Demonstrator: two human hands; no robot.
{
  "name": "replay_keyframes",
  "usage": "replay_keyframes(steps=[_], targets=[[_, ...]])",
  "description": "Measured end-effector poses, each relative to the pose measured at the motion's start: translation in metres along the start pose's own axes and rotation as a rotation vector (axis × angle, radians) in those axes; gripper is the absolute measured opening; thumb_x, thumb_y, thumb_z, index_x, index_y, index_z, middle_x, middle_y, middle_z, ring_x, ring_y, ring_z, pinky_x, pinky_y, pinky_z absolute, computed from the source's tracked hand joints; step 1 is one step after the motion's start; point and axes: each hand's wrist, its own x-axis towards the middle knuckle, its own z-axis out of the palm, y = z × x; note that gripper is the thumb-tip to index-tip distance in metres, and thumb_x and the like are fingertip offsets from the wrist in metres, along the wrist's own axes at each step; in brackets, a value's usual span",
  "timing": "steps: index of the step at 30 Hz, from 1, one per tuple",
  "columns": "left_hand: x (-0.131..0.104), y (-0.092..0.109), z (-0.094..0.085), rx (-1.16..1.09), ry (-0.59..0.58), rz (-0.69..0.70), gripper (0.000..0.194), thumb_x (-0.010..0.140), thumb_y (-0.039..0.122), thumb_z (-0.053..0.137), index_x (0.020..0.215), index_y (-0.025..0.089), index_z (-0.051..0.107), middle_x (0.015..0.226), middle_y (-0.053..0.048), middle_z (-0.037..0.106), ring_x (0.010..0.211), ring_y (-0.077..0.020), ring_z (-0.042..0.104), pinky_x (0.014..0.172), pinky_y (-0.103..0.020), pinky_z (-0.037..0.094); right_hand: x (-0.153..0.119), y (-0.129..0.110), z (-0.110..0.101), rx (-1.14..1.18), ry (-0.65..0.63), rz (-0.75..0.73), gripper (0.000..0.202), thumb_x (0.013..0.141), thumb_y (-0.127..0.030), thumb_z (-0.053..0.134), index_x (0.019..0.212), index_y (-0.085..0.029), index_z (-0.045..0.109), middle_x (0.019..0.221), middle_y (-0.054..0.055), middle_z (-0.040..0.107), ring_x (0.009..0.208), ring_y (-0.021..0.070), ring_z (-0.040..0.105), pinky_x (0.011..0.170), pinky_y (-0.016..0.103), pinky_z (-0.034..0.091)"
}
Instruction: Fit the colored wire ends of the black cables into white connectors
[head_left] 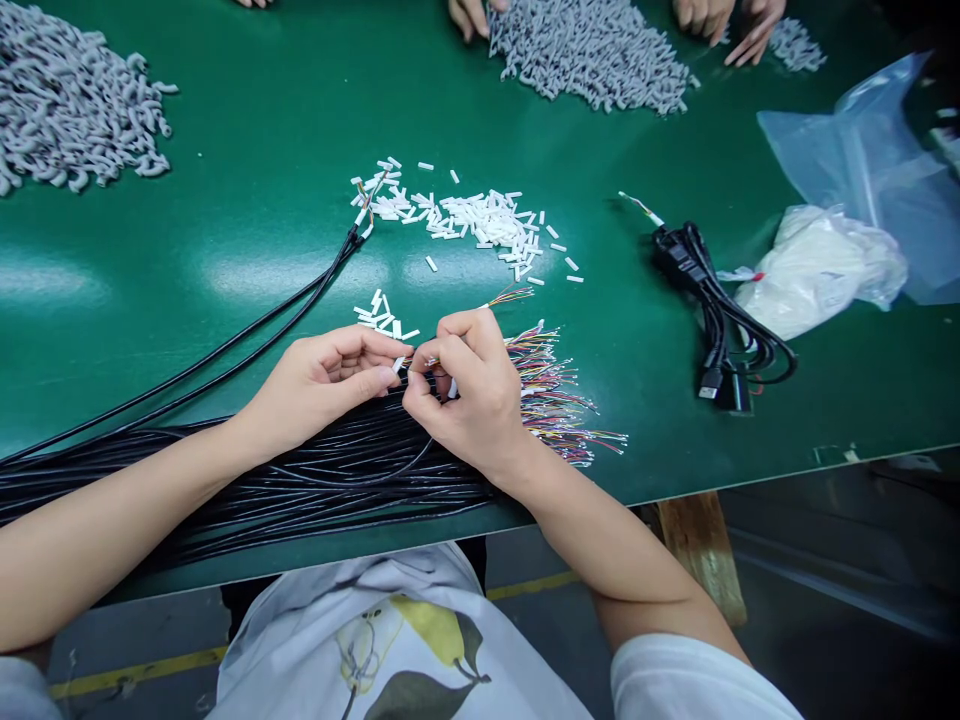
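Between the thumb and forefinger of my left hand point(330, 380) is a small white sleeve point(398, 365). My right hand point(472, 390) is closed in a pinch close beside it, on thin coloured wires that show between the two hands; its fingertips partly hide them. Under both hands lies a thick bundle of black cables point(360, 470), whose stripped coloured wire ends point(555, 390) fan out to the right. A few loose white sleeves point(384, 316) lie just beyond my left fingers.
Farther off is a larger pile of white sleeves point(487, 218), with two black cables point(300, 300) reaching its left end. A coiled black cable point(697, 280) and plastic bag point(821, 265) lie right. Grey parts point(592, 50) are heaped at the back, near other people's hands point(705, 15).
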Motion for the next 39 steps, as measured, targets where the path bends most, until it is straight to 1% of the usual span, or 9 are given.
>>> replay_keyframes(steps=[2,10,17,19,24,28,32,36,39], targets=[[-0.0009,0.0018,0.0011,0.034,0.011,0.009,0.019,0.084,0.028,0.078,0.1,0.018,0.078,0.097,-0.006,0.08,0.083,-0.0148,0.072,0.078,-0.026,0.059,-0.0001,0.0002,0.0,-0.002,0.0,-0.008,0.019,0.082,-0.003,0.056,0.083,-0.021,0.05,0.089,0.001,0.046,0.078,0.012,0.054,0.056,0.023,0.043],[-0.0004,0.0019,-0.0012,0.078,-0.022,0.083,0.016,0.086,0.026,0.076,0.1,0.019,0.079,0.094,-0.004,0.081,0.075,-0.012,0.072,0.071,-0.022,0.059,-0.0003,-0.0004,-0.001,-0.01,-0.005,-0.001,0.017,0.084,-0.005,0.055,0.083,-0.022,0.051,0.087,0.0,0.045,0.075,0.0112,0.051,0.055,0.022,0.041],[-0.0043,-0.0064,-0.0006,0.335,0.041,0.305,0.02,0.088,0.015,0.071,0.106,0.019,0.077,0.098,-0.002,0.081,0.084,-0.0114,0.074,0.076,-0.02,0.057,0.0004,-0.0009,-0.0018,0.02,-0.037,0.021,0.016,0.083,-0.005,0.055,0.082,-0.02,0.053,0.088,0.001,0.047,0.075,0.0105,0.053,0.055,0.022,0.041],[-0.0047,-0.0059,0.0,0.293,0.026,0.283,0.02,0.088,0.016,0.072,0.107,0.02,0.076,0.098,-0.002,0.081,0.083,-0.0106,0.074,0.076,-0.019,0.058,0.0007,-0.0013,-0.0018,0.02,-0.021,0.022,0.015,0.083,-0.005,0.055,0.082,-0.02,0.054,0.087,0.001,0.047,0.076,0.0108,0.054,0.055,0.022,0.042],[-0.002,-0.0026,0.0001,0.049,-0.02,0.119,0.014,0.086,0.02,0.076,0.1,0.02,0.077,0.09,-0.001,0.081,0.073,-0.0097,0.073,0.069,-0.018,0.059,-0.0002,-0.0021,-0.0011,-0.005,0.005,0.015,0.014,0.084,-0.008,0.057,0.082,-0.021,0.054,0.087,0.001,0.048,0.073,0.0102,0.052,0.055,0.022,0.041],[-0.0001,-0.0039,0.0001,-0.027,-0.029,0.072,0.013,0.084,0.017,0.078,0.097,0.019,0.078,0.088,-0.001,0.08,0.071,-0.0096,0.072,0.069,-0.02,0.06,-0.0015,-0.0025,-0.0002,-0.022,0.01,0.011,0.013,0.084,-0.008,0.057,0.082,-0.021,0.054,0.087,0.0,0.048,0.072,0.0098,0.051,0.056,0.022,0.041],[-0.0007,-0.0054,0.0009,-0.04,-0.036,0.083,0.013,0.085,0.017,0.077,0.098,0.02,0.078,0.09,-0.001,0.08,0.074,-0.0102,0.073,0.071,-0.021,0.06,-0.0012,-0.0029,0.0,-0.024,0.026,-0.001,0.013,0.085,-0.007,0.059,0.083,-0.02,0.056,0.086,0.0,0.049,0.074,0.0099,0.053,0.057,0.022,0.042],[-0.0031,-0.0054,0.0016,0.04,-0.013,0.163,0.014,0.087,0.017,0.075,0.1,0.02,0.076,0.096,-0.001,0.08,0.085,-0.0109,0.074,0.078,-0.02,0.059,0.0,-0.0034,-0.001,-0.004,0.029,-0.002,0.014,0.083,-0.005,0.059,0.082,-0.019,0.057,0.086,0.001,0.049,0.076,0.0101,0.055,0.058,0.022,0.043],[-0.0044,-0.0055,0.0024,0.082,0.008,0.191,0.014,0.088,0.017,0.073,0.101,0.02,0.075,0.095,-0.001,0.079,0.084,-0.0096,0.072,0.078,-0.019,0.058,0.0003,-0.0036,-0.0015,0.0,0.025,-0.002,0.013,0.084,-0.006,0.058,0.083,-0.019,0.057,0.086,0.001,0.048,0.076,0.0103,0.055,0.058,0.022,0.044]])
